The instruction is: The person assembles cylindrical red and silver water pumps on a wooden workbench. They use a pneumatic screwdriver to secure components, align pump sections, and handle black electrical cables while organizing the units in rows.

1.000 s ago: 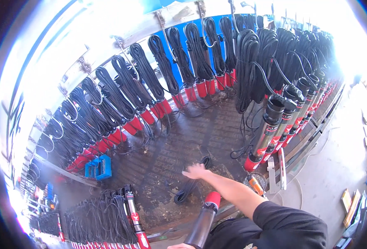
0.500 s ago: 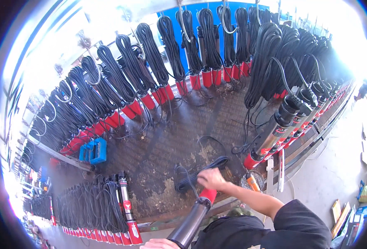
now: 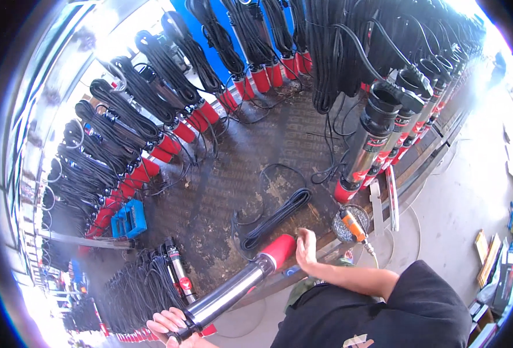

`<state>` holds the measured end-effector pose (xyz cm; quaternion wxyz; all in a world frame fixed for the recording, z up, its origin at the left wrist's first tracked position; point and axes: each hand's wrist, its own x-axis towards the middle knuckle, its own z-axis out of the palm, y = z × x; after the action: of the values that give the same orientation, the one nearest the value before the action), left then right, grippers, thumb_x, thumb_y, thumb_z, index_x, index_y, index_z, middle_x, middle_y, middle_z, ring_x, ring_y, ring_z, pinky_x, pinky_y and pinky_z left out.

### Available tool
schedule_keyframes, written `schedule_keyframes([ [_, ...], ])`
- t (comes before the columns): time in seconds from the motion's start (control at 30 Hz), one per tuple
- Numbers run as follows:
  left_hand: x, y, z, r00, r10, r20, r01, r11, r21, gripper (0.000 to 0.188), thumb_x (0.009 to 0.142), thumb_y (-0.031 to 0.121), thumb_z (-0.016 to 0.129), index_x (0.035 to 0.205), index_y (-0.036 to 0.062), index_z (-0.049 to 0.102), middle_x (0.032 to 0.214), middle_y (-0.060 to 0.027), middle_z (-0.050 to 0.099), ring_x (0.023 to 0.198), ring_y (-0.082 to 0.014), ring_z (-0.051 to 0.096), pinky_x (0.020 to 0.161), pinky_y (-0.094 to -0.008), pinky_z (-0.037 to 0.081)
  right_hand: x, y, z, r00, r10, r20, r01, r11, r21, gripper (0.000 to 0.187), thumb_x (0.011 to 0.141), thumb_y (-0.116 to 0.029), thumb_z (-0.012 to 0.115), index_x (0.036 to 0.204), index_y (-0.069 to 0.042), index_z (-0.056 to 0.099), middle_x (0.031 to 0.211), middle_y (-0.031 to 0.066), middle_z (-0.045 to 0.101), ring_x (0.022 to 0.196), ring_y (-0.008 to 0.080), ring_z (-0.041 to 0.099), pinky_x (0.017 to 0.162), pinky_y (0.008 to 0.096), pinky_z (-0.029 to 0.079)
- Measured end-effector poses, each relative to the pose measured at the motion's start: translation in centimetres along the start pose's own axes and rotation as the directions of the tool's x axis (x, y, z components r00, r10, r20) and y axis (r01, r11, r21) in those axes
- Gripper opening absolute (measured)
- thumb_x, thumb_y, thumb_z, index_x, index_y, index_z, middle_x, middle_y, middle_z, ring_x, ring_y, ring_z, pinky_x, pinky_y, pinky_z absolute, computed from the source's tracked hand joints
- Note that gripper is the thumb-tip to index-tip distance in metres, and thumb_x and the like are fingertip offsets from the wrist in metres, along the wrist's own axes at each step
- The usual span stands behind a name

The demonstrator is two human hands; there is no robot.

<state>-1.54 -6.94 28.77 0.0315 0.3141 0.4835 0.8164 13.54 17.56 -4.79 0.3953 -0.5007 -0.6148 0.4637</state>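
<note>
While the person's left hand (image 3: 170,322) keeps its fingers wrapped around the dark end of a metal cylinder (image 3: 228,293), the body slants away from that grip toward two o'clock, ending in a red cap (image 3: 279,251). At that far end I see the right hand (image 3: 306,250), open, its palm side turned to the cap; whether it touches, I can't tell. Straight up at the cap's twelve o'clock, a coil of black cable (image 3: 277,217) lies on the worktable (image 3: 233,185). An orange tool (image 3: 354,225) sits at the right hand's two o'clock.
</note>
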Motion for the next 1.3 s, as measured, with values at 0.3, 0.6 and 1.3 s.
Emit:
schedule_keyframes([
  [0.3, -4.7, 1.6, 12.7, 0.879, 0.176, 0.443, -0.170, 0.984, -0.054, 0.037, 0.076, 0.022, 0.078, 0.100, 0.0021, 0.059, 0.079, -0.0133, 0.067, 0.068, -0.0287, 0.064, 0.060, -0.0398, 0.049, 2.7, -3.4, 0.3, 0.164, 0.506, 0.847, -0.873, -0.325, 0.363, 0.064, 0.093, -0.062, 0.054, 0.123, -0.006, 0.051, 0.112, 0.0197, 0.065, 0.099, 0.0378, 0.066, 0.094, 0.0596, 0.051],
  [0.6, -7.4, 4.3, 20.8, 0.518, 0.082, 0.851, -0.170, 0.985, 0.009, 0.027, 0.068, 0.011, 0.078, 0.088, -0.0012, 0.064, 0.079, -0.0136, 0.068, 0.072, -0.0305, 0.070, 0.064, -0.0378, 0.054, -0.5, -6.1, -6.1, 0.006, 0.385, 0.923, -0.932, -0.332, 0.145, 0.074, 0.092, -0.068, 0.048, 0.104, 0.004, 0.063, 0.092, 0.0236, 0.069, 0.082, 0.0369, 0.068, 0.082, 0.0516, 0.056],
  [1.3, -8.2, 3.1, 25.1, 0.194, -0.046, 0.980, 0.122, 0.992, 0.023, 0.033, 0.072, 0.021, 0.081, 0.095, 0.0041, 0.065, 0.094, -0.0115, 0.068, 0.085, -0.0271, 0.067, 0.075, -0.0373, 0.048, 26.0, 3.5, -30.2, 0.665, -0.051, 0.745, 0.725, 0.280, -0.629, 0.129, 0.047, -0.056, 0.091, 0.145, 0.005, 0.035, 0.143, 0.0191, 0.048, 0.137, 0.0345, 0.039, 0.112, 0.0505, 0.031],
])
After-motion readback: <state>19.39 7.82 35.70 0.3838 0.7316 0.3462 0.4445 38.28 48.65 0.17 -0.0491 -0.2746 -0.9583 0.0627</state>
